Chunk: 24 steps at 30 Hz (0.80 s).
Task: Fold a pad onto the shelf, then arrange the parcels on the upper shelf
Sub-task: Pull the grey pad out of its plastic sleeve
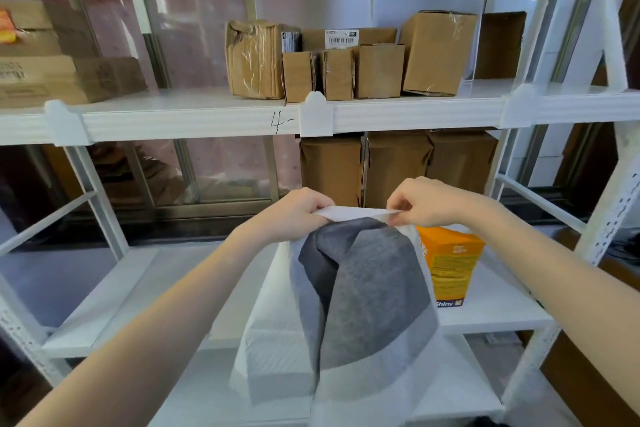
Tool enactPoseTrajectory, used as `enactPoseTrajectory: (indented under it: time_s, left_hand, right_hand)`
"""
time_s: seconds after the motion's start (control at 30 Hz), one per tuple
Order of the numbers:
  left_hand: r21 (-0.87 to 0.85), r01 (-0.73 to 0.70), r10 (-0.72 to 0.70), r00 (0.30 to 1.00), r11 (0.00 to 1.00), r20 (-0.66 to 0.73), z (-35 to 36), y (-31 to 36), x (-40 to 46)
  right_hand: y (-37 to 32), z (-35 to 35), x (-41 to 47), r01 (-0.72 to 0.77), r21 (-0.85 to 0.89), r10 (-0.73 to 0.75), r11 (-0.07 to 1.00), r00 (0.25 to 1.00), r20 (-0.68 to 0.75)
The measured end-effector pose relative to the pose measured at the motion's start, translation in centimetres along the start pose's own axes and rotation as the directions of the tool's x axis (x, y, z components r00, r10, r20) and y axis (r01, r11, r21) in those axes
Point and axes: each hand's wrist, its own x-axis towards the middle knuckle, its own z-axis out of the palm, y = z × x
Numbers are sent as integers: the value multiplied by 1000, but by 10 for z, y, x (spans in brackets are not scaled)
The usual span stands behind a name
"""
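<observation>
We pinch pad (363,291) top edge: left hand (298,215) and right hand (426,201) level, both equally near. Pad hangs down, lower shelf (485,315) directly beneath and behind.

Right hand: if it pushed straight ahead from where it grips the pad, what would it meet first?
Probably the brown cardboard boxes under the upper white shelf; they stand directly beyond the right hand holding the white-and-grey pad. Depth is unclear.

Bright, even daylight; wide-angle bending at the edges, slight overall softness.
</observation>
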Motion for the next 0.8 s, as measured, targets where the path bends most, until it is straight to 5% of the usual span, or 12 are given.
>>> enactPoseTrajectory:
  time_s: [0.13, 0.27, 0.43, 0.7, 0.8]
  left_hand:
    - [80, -25, 30, 998, 996, -64, 6, 2, -2]
    - [129, -6, 32, 979, 992, -201, 0, -1, -4]
    - [76, 52, -29, 960, 996, -277, -9, -10, -1]
    - [39, 57, -44, 960, 998, -278, -16, -20, -4]
    - [19, 39, -33, 962, 999, -271, -19, -19, -8]
  right_hand:
    - [-3, -1, 5, -37, -123, 19, 992, 989, -146]
    - [-4, 4, 9, 29, 216, 13, 976, 982, -188]
    - [-9, 6, 8, 66, 360, -71, 931, 997, -1]
    - [-7, 12, 11, 88, 491, -154, 867, 984, 96]
    - [-5, 13, 14, 84, 341, -101, 936, 994, 34]
